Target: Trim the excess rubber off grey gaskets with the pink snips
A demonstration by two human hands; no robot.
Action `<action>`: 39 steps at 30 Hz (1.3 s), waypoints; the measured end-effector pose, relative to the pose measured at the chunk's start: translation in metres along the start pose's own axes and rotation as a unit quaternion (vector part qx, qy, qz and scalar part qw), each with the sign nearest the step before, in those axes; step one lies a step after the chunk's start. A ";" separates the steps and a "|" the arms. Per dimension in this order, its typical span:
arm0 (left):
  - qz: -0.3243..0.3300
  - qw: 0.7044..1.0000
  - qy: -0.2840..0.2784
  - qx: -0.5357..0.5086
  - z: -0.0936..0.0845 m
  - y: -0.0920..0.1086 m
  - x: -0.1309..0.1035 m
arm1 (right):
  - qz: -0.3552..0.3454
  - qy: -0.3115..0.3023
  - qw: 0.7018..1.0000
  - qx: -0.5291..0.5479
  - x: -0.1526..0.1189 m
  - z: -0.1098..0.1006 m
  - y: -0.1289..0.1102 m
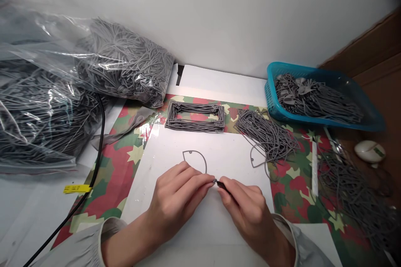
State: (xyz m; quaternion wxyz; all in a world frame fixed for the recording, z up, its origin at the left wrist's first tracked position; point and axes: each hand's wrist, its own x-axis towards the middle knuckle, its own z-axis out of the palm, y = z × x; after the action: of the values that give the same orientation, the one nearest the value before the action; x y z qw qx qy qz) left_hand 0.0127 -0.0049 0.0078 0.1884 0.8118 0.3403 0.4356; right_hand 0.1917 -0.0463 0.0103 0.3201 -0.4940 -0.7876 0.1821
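Observation:
My left hand (181,194) is closed in a pinch on a thin grey rubber-like strip (200,157), whose free part curves up above the fingers with a sharp corner and a small tab. My right hand (246,204) is closed round a slim black tool (223,185); its kind is hidden by the fingers. The tool's tip meets the end of the strip between the two hands. Both hands are over a white sheet (150,167). Right of them lies a loose heap of similar grey strips (269,133), one looping onto the sheet.
Grey strips form a stacked rectangular frame (196,125) behind the hands. Bulging clear bags (125,62) of strips stand left, beside a black cable (99,150). At right are a blue basket (316,119), a white mouse (369,151) and another strip pile (354,196).

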 end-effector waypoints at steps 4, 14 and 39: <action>-0.003 1.000 0.000 0.004 0.000 0.000 0.000 | -0.004 -0.002 1.000 -0.002 0.000 -0.001 -0.001; 0.000 1.000 0.004 0.006 0.000 0.000 -0.001 | -0.005 0.004 1.000 -0.002 0.001 -0.002 -0.002; -0.026 0.999 -0.018 -0.038 0.001 0.001 -0.001 | -0.018 0.007 1.000 0.004 0.002 -0.001 0.001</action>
State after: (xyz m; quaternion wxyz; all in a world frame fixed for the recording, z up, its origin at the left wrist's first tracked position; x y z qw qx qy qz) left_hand 0.0134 -0.0061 0.0075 0.2365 0.8026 0.3410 0.4285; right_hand 0.1928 -0.0440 0.0110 0.3311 -0.4801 -0.7930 0.1760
